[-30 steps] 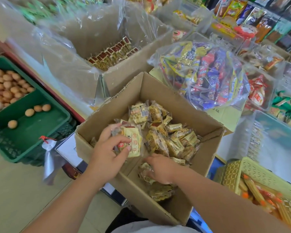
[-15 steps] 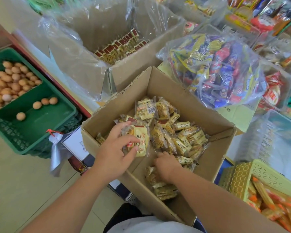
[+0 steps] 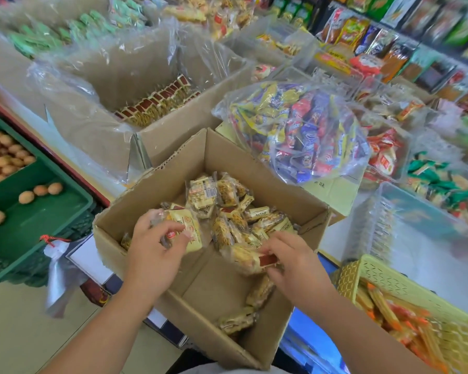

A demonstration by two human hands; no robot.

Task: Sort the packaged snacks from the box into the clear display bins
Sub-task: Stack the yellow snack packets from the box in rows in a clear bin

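- Shop counter crowded with boxes, bins and bags of wrapped snacks; shelf of bright packets along the far right, blurred.
- Cardboard box: open-topped, at the counter's near edge in front of the person; part of its floor is bare.
- Packaged snacks: loose heap of clear-wrapped yellow pieces in the far half of the cardboard box, a few more against its near right wall.
- Left grip: over the box's left side, grasping a pale yellow packet between thumb and fingers, held above the heap.
- Right grip: over the box's right side, pinching a brown-ended packet at the heap's near edge.
- Clear display bin: on the counter to the right of the box; contents too blurred to tell.
- Clear bag of mixed sweets: blue, yellow and red wrappers, just behind the box on the right.
- Plastic-lined carton: behind the box on the left, holding rows of brown-and-yellow packets.
- Green crate: far left, below counter level, with round brown eggs massed at its back and four loose in front.
- Yellow basket: near right, holding long orange packets.
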